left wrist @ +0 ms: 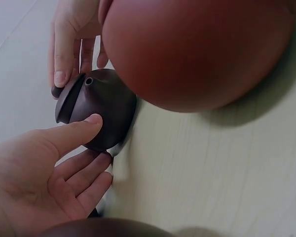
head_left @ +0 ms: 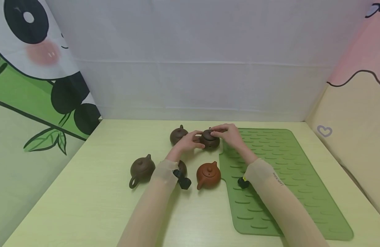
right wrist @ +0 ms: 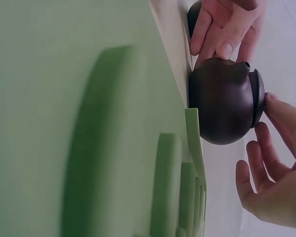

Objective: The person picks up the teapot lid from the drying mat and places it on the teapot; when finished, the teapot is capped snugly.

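Note:
At the back of the table stands a dark brown teapot [head_left: 210,144], beside the mat's back left corner. My left hand [head_left: 189,142] steadies its body from the left, thumb on one side near the spout and fingers on the other. From the right, my right hand [head_left: 229,134] pinches the knob of the teapot's lid [right wrist: 257,98] between thumb and fingers. In the left wrist view the lid sits tilted, with a gap along the rim of the pot. The right hand's other fingers extend beside the lid.
A brown teapot [head_left: 177,134] stands just behind my left hand, another [head_left: 142,168] at the left. One more brown teapot [head_left: 182,168] is partly hidden by the left wrist. An orange-brown teapot [head_left: 208,175] stands in front, beside the ridged green mat [head_left: 288,164].

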Available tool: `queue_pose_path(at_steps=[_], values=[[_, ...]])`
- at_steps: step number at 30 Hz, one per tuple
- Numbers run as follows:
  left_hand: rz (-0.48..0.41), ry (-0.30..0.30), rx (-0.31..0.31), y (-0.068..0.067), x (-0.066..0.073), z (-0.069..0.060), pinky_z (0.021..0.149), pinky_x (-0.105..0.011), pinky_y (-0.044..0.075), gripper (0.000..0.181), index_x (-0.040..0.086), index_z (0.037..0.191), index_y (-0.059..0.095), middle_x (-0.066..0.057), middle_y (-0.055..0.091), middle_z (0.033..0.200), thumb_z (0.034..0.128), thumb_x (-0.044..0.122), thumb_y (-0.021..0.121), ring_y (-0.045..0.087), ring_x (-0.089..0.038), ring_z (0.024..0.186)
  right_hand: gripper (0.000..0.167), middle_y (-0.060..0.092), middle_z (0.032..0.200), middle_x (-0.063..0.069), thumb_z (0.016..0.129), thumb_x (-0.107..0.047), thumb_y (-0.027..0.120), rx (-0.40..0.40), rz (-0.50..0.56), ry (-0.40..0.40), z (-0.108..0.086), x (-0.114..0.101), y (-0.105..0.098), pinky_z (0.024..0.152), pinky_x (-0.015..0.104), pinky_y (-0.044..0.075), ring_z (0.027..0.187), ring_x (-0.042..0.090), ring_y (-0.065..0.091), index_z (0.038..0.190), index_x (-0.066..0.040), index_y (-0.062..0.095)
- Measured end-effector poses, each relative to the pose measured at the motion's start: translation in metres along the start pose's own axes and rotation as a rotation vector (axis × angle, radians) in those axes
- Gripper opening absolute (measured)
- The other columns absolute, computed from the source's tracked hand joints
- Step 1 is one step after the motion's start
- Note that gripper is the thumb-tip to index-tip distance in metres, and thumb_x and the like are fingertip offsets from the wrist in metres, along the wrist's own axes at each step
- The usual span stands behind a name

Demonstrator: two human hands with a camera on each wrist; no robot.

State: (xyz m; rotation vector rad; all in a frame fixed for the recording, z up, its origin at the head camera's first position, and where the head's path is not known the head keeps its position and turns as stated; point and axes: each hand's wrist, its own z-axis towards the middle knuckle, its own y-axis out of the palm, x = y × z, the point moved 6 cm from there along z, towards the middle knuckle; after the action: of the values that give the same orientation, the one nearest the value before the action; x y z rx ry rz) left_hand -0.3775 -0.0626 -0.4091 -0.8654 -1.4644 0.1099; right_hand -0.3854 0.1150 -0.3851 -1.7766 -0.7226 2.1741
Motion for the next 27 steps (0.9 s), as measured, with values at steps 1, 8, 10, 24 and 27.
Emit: queue_pose_path(at_steps=[1,8,10,24,27], values=[[-0.003,0.003,-0.002,0.0,0.0,0.0,0.117,-0.046,0.038,0.062,0.011,0.151,0.037,-0.018,0.048,0.151,0.0955,0.016,0.066,0.046,-0.03,0.142,0.027,0.071,0.122,0.009,0.091,-0.027,0.073,-0.002,0.004,0.003,-0.001,-0.001,0.0,0.101,0.048,0.05,0.113,0.027,0.064,0.115,-0.016,0.075],[0.003,0.011,0.0,0.0,0.002,-0.002,0.118,-0.047,0.037,0.06,0.012,0.15,0.039,-0.018,0.049,0.15,0.0956,0.015,0.065,0.045,-0.03,0.142,0.028,0.071,0.122,0.01,0.091,-0.027,0.073,-0.022,-0.02,0.029,0.001,0.003,0.001,0.104,0.049,0.048,0.116,0.028,0.063,0.116,-0.015,0.075],[0.008,0.01,0.003,0.0,0.002,-0.001,0.118,-0.047,0.037,0.06,0.012,0.15,0.039,-0.017,0.049,0.15,0.0956,0.015,0.065,0.045,-0.03,0.142,0.028,0.07,0.123,0.009,0.091,-0.029,0.073,-0.027,-0.029,0.037,0.002,0.005,0.001,0.104,0.049,0.048,0.117,0.028,0.063,0.116,-0.016,0.075],[0.019,0.018,0.002,0.003,0.0,0.003,0.117,-0.046,0.037,0.061,0.011,0.15,0.038,-0.018,0.048,0.151,0.0959,0.015,0.065,0.045,-0.03,0.142,0.029,0.064,0.127,0.009,0.092,-0.03,0.072,-0.028,-0.037,0.048,0.001,0.011,0.003,0.092,0.045,0.052,0.108,0.028,0.062,0.117,-0.017,0.074],[0.028,0.016,0.003,0.004,-0.001,0.004,0.117,-0.047,0.038,0.06,0.011,0.15,0.038,-0.018,0.048,0.151,0.0959,0.015,0.065,0.045,-0.03,0.142,0.029,0.064,0.128,0.008,0.092,-0.031,0.072,-0.027,-0.03,0.047,0.001,0.013,0.003,0.092,0.046,0.052,0.108,0.028,0.062,0.117,-0.018,0.074]])
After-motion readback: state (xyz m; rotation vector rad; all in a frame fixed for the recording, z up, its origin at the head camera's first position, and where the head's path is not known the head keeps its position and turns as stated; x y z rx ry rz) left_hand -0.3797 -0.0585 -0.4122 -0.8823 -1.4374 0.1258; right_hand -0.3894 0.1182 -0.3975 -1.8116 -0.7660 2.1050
